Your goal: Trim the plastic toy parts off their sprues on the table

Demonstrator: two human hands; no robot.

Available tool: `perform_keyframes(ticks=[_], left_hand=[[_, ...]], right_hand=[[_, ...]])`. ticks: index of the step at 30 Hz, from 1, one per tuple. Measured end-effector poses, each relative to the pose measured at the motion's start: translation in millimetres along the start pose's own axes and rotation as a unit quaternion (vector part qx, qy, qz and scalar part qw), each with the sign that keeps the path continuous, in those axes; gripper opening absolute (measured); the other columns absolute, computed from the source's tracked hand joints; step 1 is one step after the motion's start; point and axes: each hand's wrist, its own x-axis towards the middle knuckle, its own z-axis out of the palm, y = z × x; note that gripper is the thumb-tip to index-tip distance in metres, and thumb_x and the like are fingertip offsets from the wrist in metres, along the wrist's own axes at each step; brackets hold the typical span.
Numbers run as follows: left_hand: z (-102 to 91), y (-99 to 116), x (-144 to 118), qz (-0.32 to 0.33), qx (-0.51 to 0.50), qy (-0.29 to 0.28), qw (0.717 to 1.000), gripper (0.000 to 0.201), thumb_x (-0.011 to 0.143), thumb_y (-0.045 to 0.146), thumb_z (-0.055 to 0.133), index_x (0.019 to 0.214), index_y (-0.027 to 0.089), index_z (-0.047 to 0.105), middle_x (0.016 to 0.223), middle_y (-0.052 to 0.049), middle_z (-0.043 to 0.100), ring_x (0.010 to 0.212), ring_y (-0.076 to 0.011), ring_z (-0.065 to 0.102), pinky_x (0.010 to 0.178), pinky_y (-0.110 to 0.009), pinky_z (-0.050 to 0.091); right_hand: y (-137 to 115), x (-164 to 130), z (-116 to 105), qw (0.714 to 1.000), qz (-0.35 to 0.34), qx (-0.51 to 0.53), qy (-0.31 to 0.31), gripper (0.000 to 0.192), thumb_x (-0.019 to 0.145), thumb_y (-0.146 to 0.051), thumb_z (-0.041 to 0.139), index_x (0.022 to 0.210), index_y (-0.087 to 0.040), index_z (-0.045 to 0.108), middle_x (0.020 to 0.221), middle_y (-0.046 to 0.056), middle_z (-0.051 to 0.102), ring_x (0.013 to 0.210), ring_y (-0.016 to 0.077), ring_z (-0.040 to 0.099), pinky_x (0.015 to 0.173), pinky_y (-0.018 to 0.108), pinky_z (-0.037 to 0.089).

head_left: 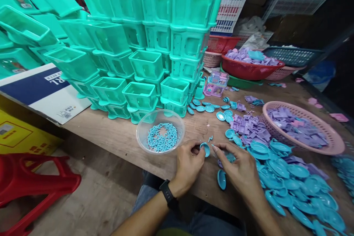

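My left hand (pixel 188 163), with a black band on the wrist, pinches a small blue oval plastic basin (pixel 206 150) by its edge. Close beside it, my right hand (pixel 238 165) has thumb and forefinger pressed together on a tiny light-blue piece (pixel 212 146), too small to make out fully. A loose squiggly blue part (pixel 210 138) lies just beyond the fingertips. Another blue oval basin (pixel 221 179) rests near the table edge, below my right hand. Left of my hands stands a clear plastic bowl (pixel 140 135) of small blue squiggly parts (pixel 162 138).
Stacked turquoise plastic boxes (pixel 139 95) fill the table's left and back. To the right lie heaped blue basins (pixel 297 171), purple parts (pixel 250 127) and a pink basket (pixel 336 143). A red basket (pixel 249 68) stands behind; a red stool (pixel 35 169) is at lower left.
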Motion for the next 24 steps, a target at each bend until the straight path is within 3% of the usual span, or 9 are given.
perform_keyframes(ticks=[5, 13, 19, 24], left_hand=[[0.9, 1.5, -3.0, 0.063, 0.028, 0.006, 0.998, 0.015, 0.084, 0.016, 0.065, 0.09, 0.016, 0.079, 0.082, -0.005, 0.079, 0.069, -0.0162, 0.07, 0.066, -0.024, 0.054], [-0.2, -2.1, -5.5, 0.134, 0.105, 0.005, 0.985, 0.015, 0.086, 0.012, 0.064, 0.093, 0.017, 0.076, 0.085, -0.005, 0.077, 0.074, -0.017, 0.07, 0.065, -0.024, 0.052], [-9.1, -9.5, -4.6, 0.281, 0.234, -0.043, 0.93, 0.017, 0.089, 0.005, 0.054, 0.089, 0.017, 0.068, 0.082, -0.006, 0.069, 0.073, -0.019, 0.066, 0.065, -0.028, 0.051], [-11.4, -12.0, -2.9, 0.347, 0.28, -0.062, 0.893, 0.019, 0.093, 0.007, 0.048, 0.09, 0.017, 0.063, 0.082, -0.007, 0.068, 0.074, -0.0199, 0.066, 0.065, -0.029, 0.052]], right_hand=[[-2.0, -6.4, 10.5, 0.998, -0.027, -0.043, 0.029, 0.035, 0.098, -0.048, 0.052, 0.088, -0.027, 0.078, 0.085, 0.002, 0.08, 0.071, 0.0225, 0.073, 0.07, 0.035, 0.047], [2.7, -5.7, 13.9, 0.997, -0.05, -0.051, 0.008, 0.031, 0.1, -0.039, 0.051, 0.09, -0.025, 0.077, 0.088, 0.004, 0.08, 0.079, 0.0236, 0.075, 0.074, 0.035, 0.046], [-3.5, -3.4, 10.8, 0.996, -0.068, -0.047, -0.016, 0.026, 0.096, -0.03, 0.051, 0.088, -0.024, 0.075, 0.089, 0.003, 0.08, 0.083, 0.0244, 0.074, 0.082, 0.038, 0.045], [-5.8, -0.7, 3.4, 0.999, 0.002, 0.016, -0.045, 0.026, 0.091, -0.034, 0.055, 0.081, -0.025, 0.077, 0.077, 0.003, 0.078, 0.068, 0.022, 0.071, 0.064, 0.031, 0.048]])
